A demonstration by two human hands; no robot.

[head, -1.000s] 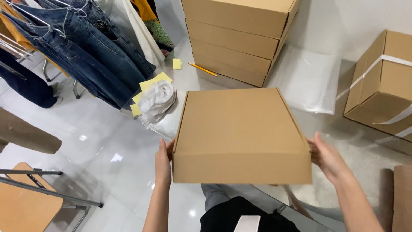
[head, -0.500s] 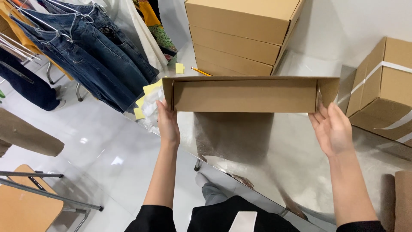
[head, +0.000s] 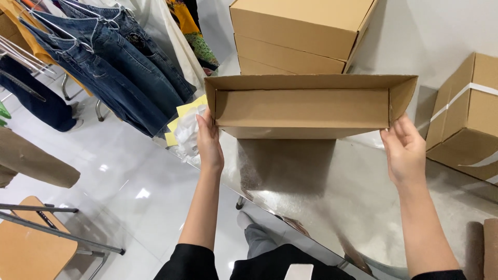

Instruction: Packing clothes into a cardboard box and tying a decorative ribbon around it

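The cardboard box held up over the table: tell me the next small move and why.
Probably lower the cardboard box flat onto the glossy table. The left hand and right hand grip its two ends, holding it in the air with the open side tilted toward the camera. The table surface directly beneath looks bare, so it could be set down there.

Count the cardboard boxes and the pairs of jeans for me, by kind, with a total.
Cardboard boxes: 5, the open box held by both hands, three stacked, one taped.
Hanging jeans: 2.
Total: 7
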